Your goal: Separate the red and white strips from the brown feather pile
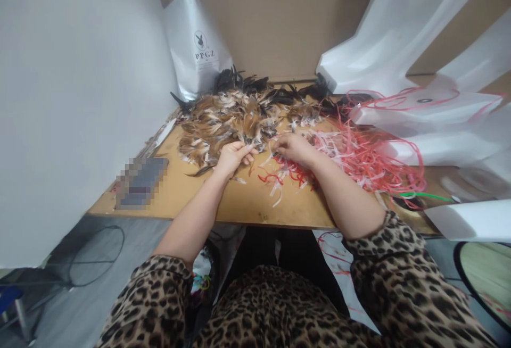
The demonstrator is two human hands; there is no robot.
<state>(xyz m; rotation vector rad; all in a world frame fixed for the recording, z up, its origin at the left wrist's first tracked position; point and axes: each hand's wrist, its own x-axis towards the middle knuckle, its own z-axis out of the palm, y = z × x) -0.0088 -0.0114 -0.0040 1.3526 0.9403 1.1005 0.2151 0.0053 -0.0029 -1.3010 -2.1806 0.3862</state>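
Note:
A spread pile of brown and white feathers (211, 119) with dark tips covers the left and middle of the wooden table (239, 204). At its front edge my left hand (233, 157) is closed in a pinch, with a feather (250, 124) at its fingertips. My right hand (294, 148) is just to the right, its fingers bent together near the feathers; what they hold, if anything, is too small to make out. Beside and under that wrist lies a tangled heap of red, pink and white ribbon strips (359, 156).
A white printed bag (195, 50) stands at the back left against the board. White plastic sheets (427, 114) bulge over the right side. A blurred-out dark flat object (143, 183) lies at the left front edge. A green strip (427, 196) lies at the right.

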